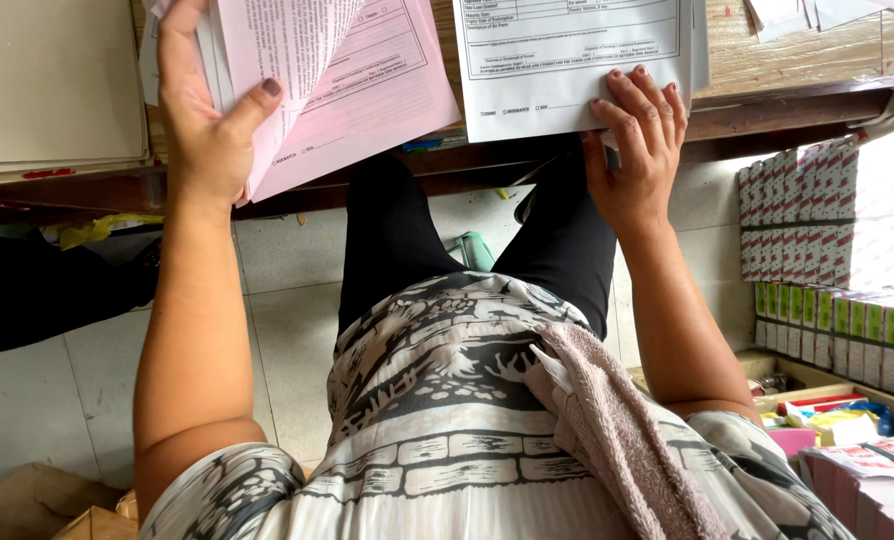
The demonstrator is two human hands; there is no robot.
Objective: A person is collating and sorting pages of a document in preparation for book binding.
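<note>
1. Over at the far left, a stack of pale folders [52, 85] lies on the wooden counter [797, 60], with a dark bundle [37, 295] on the floor beneath it and crumpled brown paper [37, 505] near the lower corner.
2. Next, the left hand [202, 120] has its grip closed on a sheaf of pink forms [352, 85]: thumb pressed on the front sheet, fingers behind, the sheets lifted and fanned above the counter's edge.
3. Below, the person's legs in black trousers [392, 235] stand on pale floor tiles [277, 330]; a green object [475, 250] peeks out between the legs, too hidden to name.
4. A patterned grey-and-white top [437, 400] fills the middle, and a pinkish towel [617, 440] hangs over its right side.
5. The right hand [637, 150] rests flat, fingers spread, on the lower edge of a white form [567, 55] lying on the counter; its grip is not closed around anything, only pressing the sheet down.
6. At the right, rows of small red-and-white boxes [797, 215] and green-and-white boxes [837, 330] are stacked, above an open tray [827, 405] of mixed packets, with more pink paper bundles [867, 480] in the corner.
</note>
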